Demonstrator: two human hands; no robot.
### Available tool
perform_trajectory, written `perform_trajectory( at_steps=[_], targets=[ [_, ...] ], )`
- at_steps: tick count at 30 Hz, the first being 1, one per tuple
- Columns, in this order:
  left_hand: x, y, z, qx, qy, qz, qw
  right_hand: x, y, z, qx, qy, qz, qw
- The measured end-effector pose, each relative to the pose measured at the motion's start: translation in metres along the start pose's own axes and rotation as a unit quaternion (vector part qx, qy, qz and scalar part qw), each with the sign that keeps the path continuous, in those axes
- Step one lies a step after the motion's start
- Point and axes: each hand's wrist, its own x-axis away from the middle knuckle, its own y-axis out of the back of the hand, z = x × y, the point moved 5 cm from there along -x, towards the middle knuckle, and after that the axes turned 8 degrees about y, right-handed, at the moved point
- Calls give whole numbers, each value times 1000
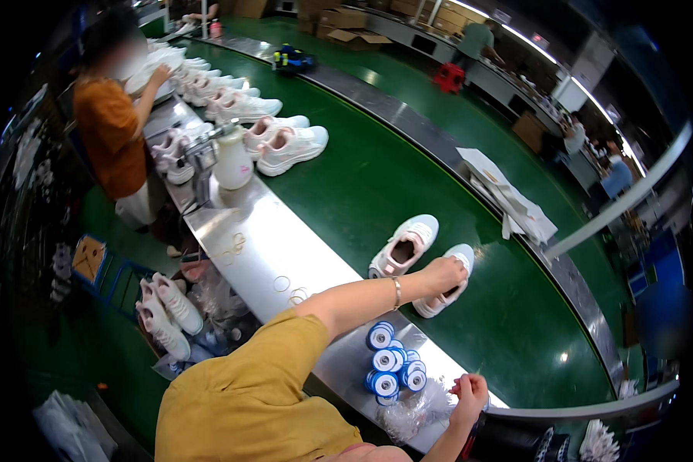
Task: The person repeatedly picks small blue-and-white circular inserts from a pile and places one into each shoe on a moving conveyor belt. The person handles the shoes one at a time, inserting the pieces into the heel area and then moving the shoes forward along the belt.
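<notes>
My left hand (pixel 443 274) reaches across the metal ledge and is closed on a white sneaker (pixel 433 308), its fingers over the tongue and opening. Just left of it stands a matching white sneaker (pixel 399 250) with a pinkish lining, on the green belt. Over the ledge's near end is my right hand (pixel 470 391), fingers curled together in a pinch; whatever they hold, if anything, is too small to make out. Beside that hand lie a clear plastic bag (pixel 416 412) and a cluster of blue-and-white spools (pixel 385 359).
Farther along the metal ledge (pixel 242 250) are rubber bands (pixel 282 284) and a white spray-gun cup (pixel 232 160). Rows of sneakers (pixel 292 146) line the belt, near a person in orange (pixel 108 131). White paper sheets (pixel 508 196) lie at its far rim. More sneakers (pixel 165 316) sit below left.
</notes>
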Motion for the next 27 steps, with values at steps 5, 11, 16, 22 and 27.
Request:
perform_trajectory(
  at_steps=[5,11,16,22,27],
  targets=[
    [64,94,27,-18,45,36,998,83,-55,7,-15,-22,63,998],
    [148,179,62,-36,222,24,974,130,-122,30,-3,14,161,987],
    [197,261,7,-12,170,-124,978,154,-121,21,122,73,170,975],
    [285,278,-61,109,159,-179,965,178,-128,19,350,206,154,900],
    [336,273,-124,180,143,-63,971,189,-125,12,391,292,142,861]
  ],
)
